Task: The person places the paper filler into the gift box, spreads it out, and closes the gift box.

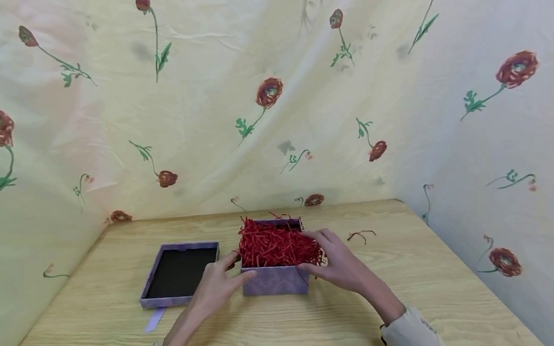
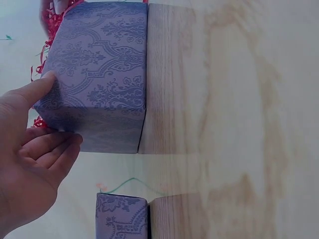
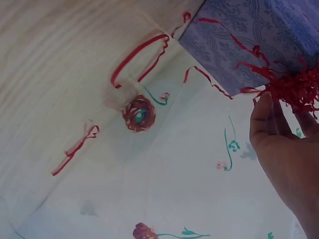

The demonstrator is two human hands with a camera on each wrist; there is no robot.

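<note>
A purple patterned box (image 1: 275, 281) stands on the table, heaped with red shredded paper (image 1: 276, 244) that rises over its rim and spills at the right side. My left hand (image 1: 217, 285) holds the box's left front corner, the thumb on the front face near the rim and the fingers against the left side, as the left wrist view (image 2: 30, 164) shows. At the right rim, my right hand (image 1: 337, 262) has its fingers and thumb about the overhanging shreds. In the right wrist view its fingertips (image 3: 264, 102) touch the red strands; part of that hand is out of frame.
Left of the box lies a matching lid (image 1: 182, 300), black inside face up, with a lilac ribbon tab (image 1: 155, 319) at its front. Loose red strands (image 1: 362, 235) lie on the wooden table (image 1: 286, 331) to the right. Flowered cloth (image 1: 207, 119) hangs behind and at both sides.
</note>
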